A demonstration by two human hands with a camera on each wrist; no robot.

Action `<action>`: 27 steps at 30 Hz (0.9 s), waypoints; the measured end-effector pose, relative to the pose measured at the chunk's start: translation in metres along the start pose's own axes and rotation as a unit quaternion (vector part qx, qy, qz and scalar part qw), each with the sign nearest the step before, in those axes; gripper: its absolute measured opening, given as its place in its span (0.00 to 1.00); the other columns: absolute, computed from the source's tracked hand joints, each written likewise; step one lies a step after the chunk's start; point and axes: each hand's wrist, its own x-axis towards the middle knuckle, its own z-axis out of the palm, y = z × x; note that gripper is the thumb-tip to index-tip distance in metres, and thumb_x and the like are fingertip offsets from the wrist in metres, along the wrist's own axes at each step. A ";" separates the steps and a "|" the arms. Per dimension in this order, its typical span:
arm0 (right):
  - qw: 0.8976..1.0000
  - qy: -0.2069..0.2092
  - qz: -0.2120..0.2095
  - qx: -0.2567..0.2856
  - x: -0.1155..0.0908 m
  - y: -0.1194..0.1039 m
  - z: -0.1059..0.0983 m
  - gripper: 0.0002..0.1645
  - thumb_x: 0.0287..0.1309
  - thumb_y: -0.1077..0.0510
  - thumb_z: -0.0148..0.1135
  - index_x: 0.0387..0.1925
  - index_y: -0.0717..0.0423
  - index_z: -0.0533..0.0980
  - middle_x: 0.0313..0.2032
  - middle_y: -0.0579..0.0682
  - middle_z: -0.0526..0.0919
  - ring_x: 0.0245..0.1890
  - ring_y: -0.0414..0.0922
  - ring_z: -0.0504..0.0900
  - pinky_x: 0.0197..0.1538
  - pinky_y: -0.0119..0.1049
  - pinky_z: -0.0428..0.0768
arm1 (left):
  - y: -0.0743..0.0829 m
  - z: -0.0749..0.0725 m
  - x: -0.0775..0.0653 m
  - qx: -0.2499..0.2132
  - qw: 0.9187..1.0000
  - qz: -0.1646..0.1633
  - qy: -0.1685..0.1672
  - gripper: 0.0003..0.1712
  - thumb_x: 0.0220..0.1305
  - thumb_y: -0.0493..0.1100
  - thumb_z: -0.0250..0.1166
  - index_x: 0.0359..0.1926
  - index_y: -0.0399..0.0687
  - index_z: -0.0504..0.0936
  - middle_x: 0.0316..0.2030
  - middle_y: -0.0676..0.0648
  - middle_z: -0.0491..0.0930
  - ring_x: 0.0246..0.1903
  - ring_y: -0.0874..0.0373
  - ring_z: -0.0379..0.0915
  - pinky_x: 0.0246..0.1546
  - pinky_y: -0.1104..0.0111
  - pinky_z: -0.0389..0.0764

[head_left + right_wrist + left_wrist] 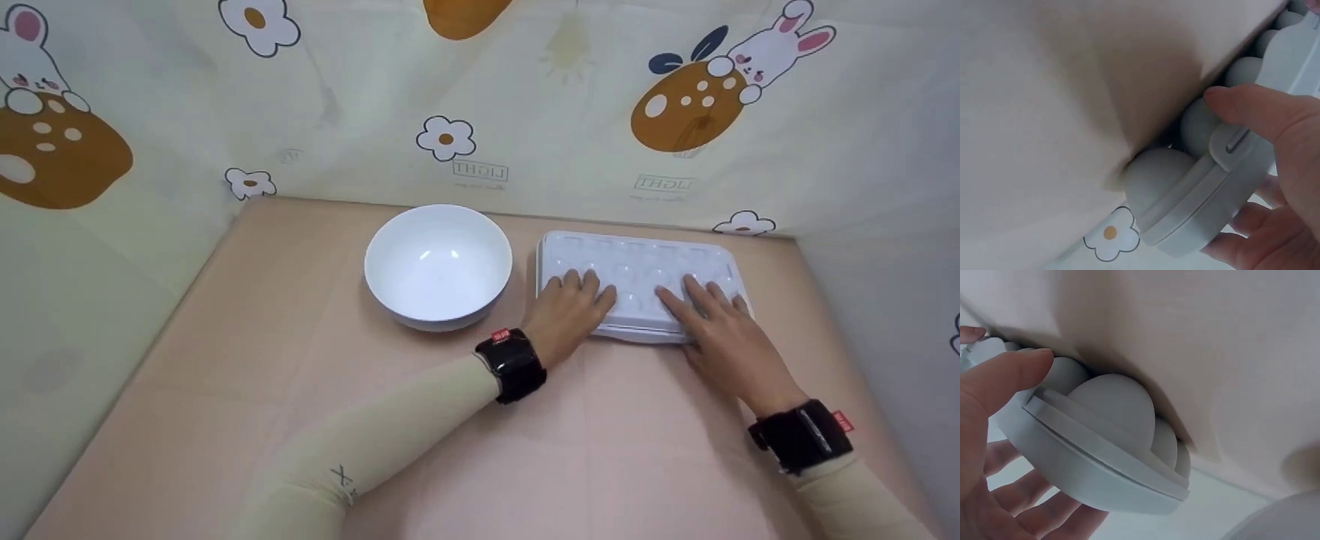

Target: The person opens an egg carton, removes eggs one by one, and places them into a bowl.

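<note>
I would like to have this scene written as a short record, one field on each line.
Left hand: holds the lidded tray, fingers on its lid, thumb at the near edge
Right hand: same hold, farther right
Tray: pale, lid on, rounded wells bulging underneath
Bowl: white, upright, left of the tray, not touching it
Surface: pinkish-beige table
Background: cloth printed with rabbits and flowers

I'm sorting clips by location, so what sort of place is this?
Perhaps a small screened-off workspace: printed fabric rises on three sides of a beige table, which holds a white bowl and a lidded container.
</note>
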 end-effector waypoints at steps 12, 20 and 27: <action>0.989 0.070 -0.042 -0.120 -0.001 -0.013 0.008 0.43 0.62 0.76 0.66 0.77 0.57 0.68 0.65 0.75 0.76 0.53 0.77 0.82 0.50 0.72 0.81 | 0.017 0.001 0.008 0.083 0.996 -0.015 -0.022 0.23 0.85 0.40 0.49 0.73 0.49 0.74 0.66 0.39 0.81 0.59 0.46 0.84 0.54 0.54 0.87; 0.989 0.071 -0.037 -0.124 -0.001 -0.016 0.011 0.39 0.66 0.77 0.59 0.76 0.59 0.68 0.65 0.75 0.76 0.52 0.78 0.82 0.50 0.72 0.80 | 0.021 0.002 0.011 0.059 0.998 -0.022 -0.023 0.22 0.84 0.41 0.51 0.72 0.49 0.76 0.64 0.37 0.82 0.56 0.44 0.85 0.52 0.51 0.87; 0.986 0.087 -0.046 -0.138 0.000 -0.017 0.013 0.36 0.66 0.77 0.57 0.75 0.62 0.69 0.63 0.76 0.77 0.51 0.78 0.83 0.49 0.72 0.81 | 0.023 0.002 0.012 0.044 0.998 -0.023 -0.025 0.22 0.85 0.39 0.49 0.72 0.46 0.76 0.64 0.35 0.81 0.58 0.42 0.84 0.53 0.47 0.87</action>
